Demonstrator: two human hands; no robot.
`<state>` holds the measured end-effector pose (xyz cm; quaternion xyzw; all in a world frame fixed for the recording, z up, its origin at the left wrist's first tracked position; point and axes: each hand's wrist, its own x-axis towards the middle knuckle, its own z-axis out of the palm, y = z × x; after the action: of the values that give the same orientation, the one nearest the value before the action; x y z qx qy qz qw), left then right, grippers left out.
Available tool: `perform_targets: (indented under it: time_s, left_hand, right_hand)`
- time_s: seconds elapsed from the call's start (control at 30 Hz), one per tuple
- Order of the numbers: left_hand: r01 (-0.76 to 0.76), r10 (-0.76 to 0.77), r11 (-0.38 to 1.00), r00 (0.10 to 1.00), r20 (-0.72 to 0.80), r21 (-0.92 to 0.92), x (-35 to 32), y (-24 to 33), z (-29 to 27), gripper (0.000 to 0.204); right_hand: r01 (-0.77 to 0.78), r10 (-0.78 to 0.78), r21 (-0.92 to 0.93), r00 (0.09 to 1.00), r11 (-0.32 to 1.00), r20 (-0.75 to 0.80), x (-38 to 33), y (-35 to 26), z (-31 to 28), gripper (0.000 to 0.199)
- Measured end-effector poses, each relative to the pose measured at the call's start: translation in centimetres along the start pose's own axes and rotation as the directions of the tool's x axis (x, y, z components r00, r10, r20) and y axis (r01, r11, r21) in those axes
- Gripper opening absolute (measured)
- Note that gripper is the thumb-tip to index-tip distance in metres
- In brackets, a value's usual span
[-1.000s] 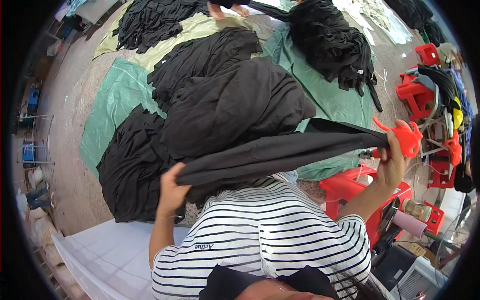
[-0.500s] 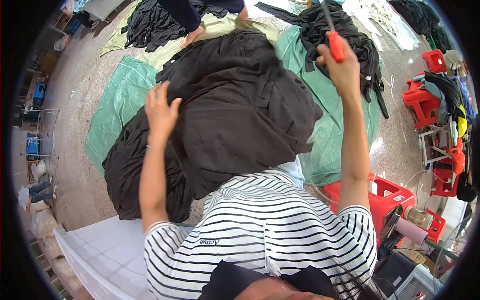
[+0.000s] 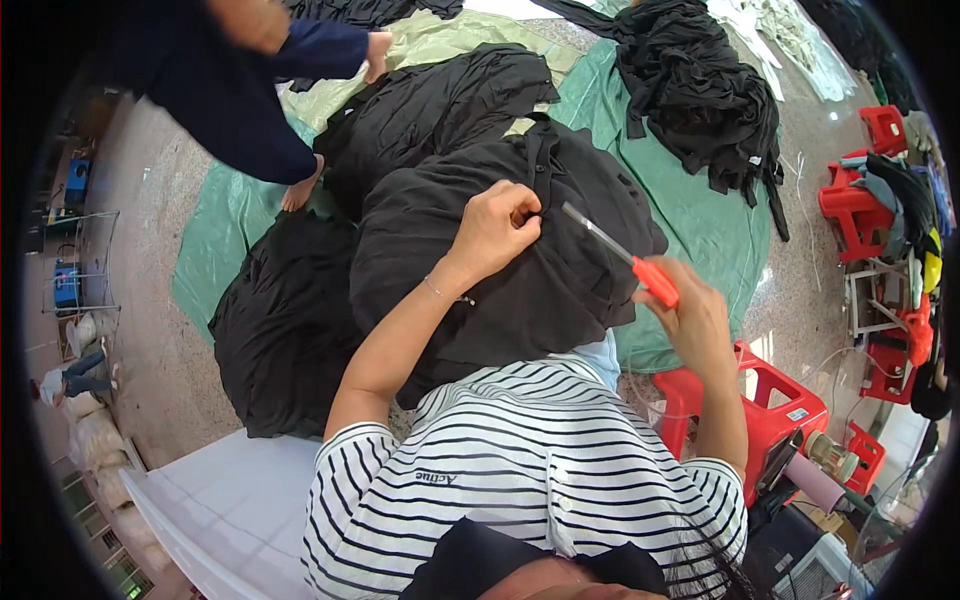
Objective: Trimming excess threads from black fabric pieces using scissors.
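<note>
Across my lap and in front of me lies a black garment (image 3: 430, 225), loosely bunched. My left hand (image 3: 497, 228) is closed on its cloth, thumb and fingers pinching near a narrow strap-like piece (image 3: 543, 150). In my right hand (image 3: 697, 315) is a tool with a red-orange handle (image 3: 656, 282) and a long thin silvery shaft. The shaft points up and left, above the garment and a short way right of my left hand. What kind of tool it is, I cannot tell.
Black cloth heaps lie at left (image 3: 285, 330) and far right (image 3: 690, 90) on green sheeting (image 3: 690, 215). At upper left a barefoot person in navy trousers (image 3: 220, 110) stands close by. Red stools (image 3: 780, 400) stand at my right; a white panel (image 3: 220, 490) is lower left.
My left hand has moved right onto the garment and pinched its cloth. My right hand has come down and nearer with the tool. The other person has stepped closer at upper left.
</note>
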<state>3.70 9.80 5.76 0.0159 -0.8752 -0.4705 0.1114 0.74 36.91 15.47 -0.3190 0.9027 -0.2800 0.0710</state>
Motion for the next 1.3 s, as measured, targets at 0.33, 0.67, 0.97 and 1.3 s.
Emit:
perform_targets:
  time_s: [0.33, 0.67, 0.97, 1.3]
  left_hand:
    - [0.134, -0.152, 0.978, 0.982, -0.112, -0.16, 0.0, -0.4, 1.7, 0.015]
    - [-0.046, 0.03, 0.991, 0.991, -0.131, -0.123, 2.9, 0.9, -0.5, 0.012]
    - [-0.078, 0.07, 0.991, 0.995, 0.072, 0.105, 4.9, -0.2, 0.0, 0.025]
    - [-0.081, 0.074, 0.996, 0.989, -0.129, -0.048, 4.9, -1.9, 2.8, 0.011]
  right_hand:
    - [-0.001, 0.016, -0.292, 0.999, 0.956, 0.049, -0.6, -2.2, -0.3, 0.037]
    - [-0.089, 0.066, -0.26, 0.993, 0.961, -0.096, 0.9, -1.6, -0.6, 0.028]
    - [-0.037, 0.016, -0.3, 0.997, 0.953, -0.072, 2.2, -1.6, -0.9, 0.033]
    - [-0.09, 0.094, -0.327, 0.996, 0.941, -0.003, 2.2, -2.3, -1.7, 0.032]
